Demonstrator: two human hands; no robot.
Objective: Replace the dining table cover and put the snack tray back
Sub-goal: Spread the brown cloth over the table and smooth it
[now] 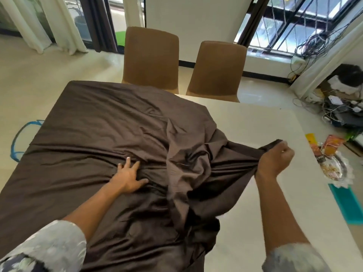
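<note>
A person's left hand (pixel 127 176) lies flat, fingers spread, pressing on a dark brown table cover (pixel 98 124) at lower centre of the frame. The right hand (pixel 275 160) is clenched around a bunched edge of the same cloth, which is stretched taut toward the right. Creases run between the two hands, and a thick fold of fabric is heaped between them.

The cover lies over the left part of the pale surface (pixel 255 124) and hangs off its near edge, while the right part shows bare. Both forearms reach in from the bottom of the frame, in grey patterned sleeves.

The snack tray (pixel 342 163) — silvery, with a lacy rim and bright packets on it — sits off the surface at the right edge of the frame, beside a teal panel (pixel 347 205); what carries it cannot be told.

Two brown chairs (pixel 151 57) (pixel 218 69) stand at the far side, upper centre. A blue-rimmed basket (pixel 16 142) shows at the left edge, and tangled cables (pixel 318 42) hang by the barred window at upper right.
</note>
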